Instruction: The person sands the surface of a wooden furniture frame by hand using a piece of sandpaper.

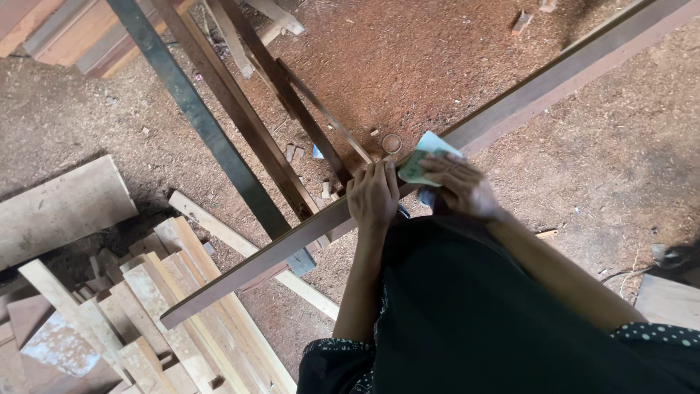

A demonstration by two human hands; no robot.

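A long dark wooden strip (pixel 525 95) runs diagonally from lower left to upper right across my lap. My left hand (pixel 372 195) rests palm-down on the strip, fingers curled over its far edge. Just to the right, my right hand (pixel 461 186) presses a folded pale green sheet of sandpaper (pixel 423 162) against the strip. My black garment (pixel 467 306) fills the lower middle.
Several dark slats and a metal bar (pixel 211 131) lean across the sawdust floor at upper left. A stack of pale wood offcuts (pixel 146 306) lies at lower left beside a wide board (pixel 58 208). A small round ring (pixel 391 143) lies on the floor.
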